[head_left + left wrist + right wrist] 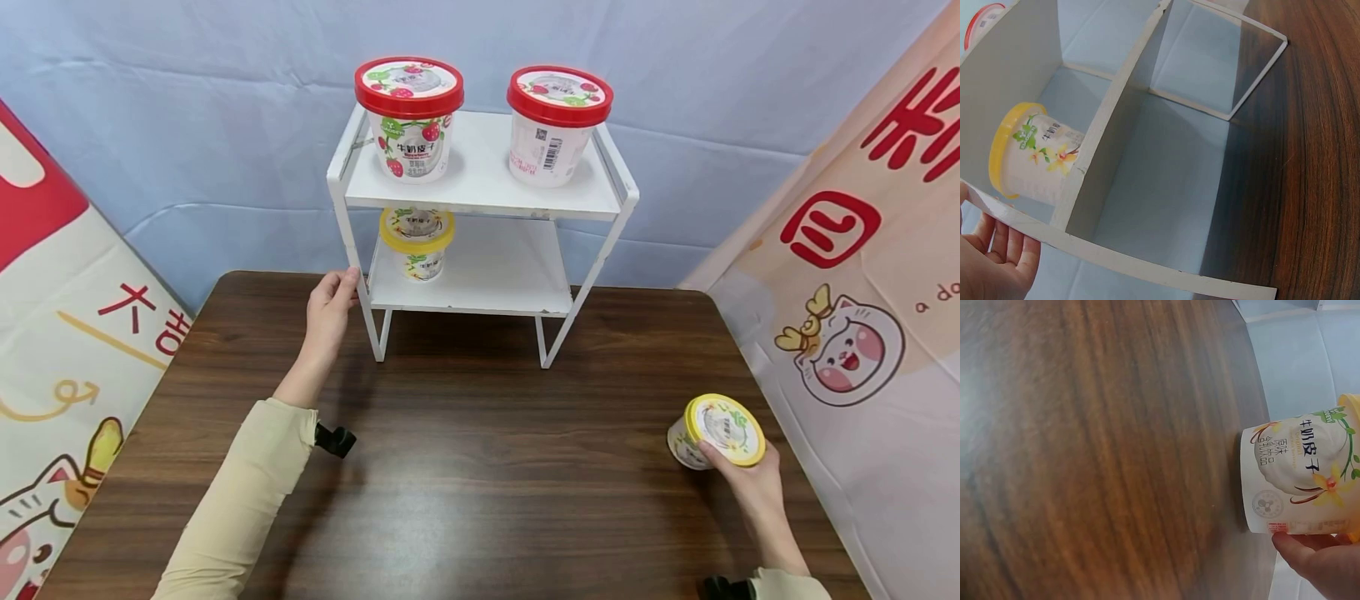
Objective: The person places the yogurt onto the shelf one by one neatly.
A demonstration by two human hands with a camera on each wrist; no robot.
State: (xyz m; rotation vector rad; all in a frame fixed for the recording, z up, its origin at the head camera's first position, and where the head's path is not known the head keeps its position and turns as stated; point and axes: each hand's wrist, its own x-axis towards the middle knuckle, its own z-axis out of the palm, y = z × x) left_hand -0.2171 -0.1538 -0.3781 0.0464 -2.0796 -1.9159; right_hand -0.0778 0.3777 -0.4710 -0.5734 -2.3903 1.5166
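My left hand (330, 302) holds the left front leg of a white two-tier shelf (495, 287), its thumb and fingers on either side of the post in the left wrist view. At the right of the table, my right hand (756, 487) grips a yellow-lidded paper tub (723, 429) by its side. The right wrist view shows that tub's printed wall (1300, 475), its base at or close to the tabletop. Another yellow-lidded tub (417, 242) stands upright on the lower tier, toward the left. Two red-lidded tubs, one left (410, 121) and one right (558, 125), stand on the top tier.
The shelf stands at the back of a dark wooden table (480, 467). A pale blue cloth (225, 125) hangs behind it. Printed banners flank the table at left (75, 333) and right (847, 233).
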